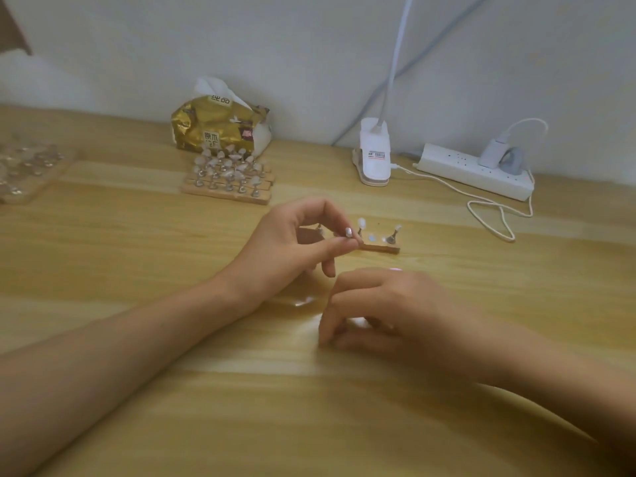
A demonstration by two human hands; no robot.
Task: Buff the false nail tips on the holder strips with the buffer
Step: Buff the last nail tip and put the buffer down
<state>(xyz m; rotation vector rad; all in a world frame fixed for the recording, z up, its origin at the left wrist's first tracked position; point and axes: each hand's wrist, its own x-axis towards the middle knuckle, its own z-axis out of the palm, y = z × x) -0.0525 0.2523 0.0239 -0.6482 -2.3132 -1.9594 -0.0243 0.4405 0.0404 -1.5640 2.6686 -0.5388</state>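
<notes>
A short wooden holder strip (380, 248) lies mid-table with a few pale false nail tips (361, 223) standing on small metal stands. My left hand (296, 246) pinches the strip's left end between thumb and index finger. Nearer to me, my right hand (389, 304) rests on the table, its fingers curled round a pale, blurred object that looks like the buffer (358, 321). A pink edge shows above the knuckles. Most of the buffer is hidden by the hand. A small clear glint (303, 301) lies on the wood between my hands.
More wooden strips with nail tips (229, 180) sit behind, in front of a gold tissue pack (216, 125). A white clip lamp (375, 156), a power strip (475, 170) and a looped white cable (495, 215) are at the back right. A clear tray (27, 166) lies far left.
</notes>
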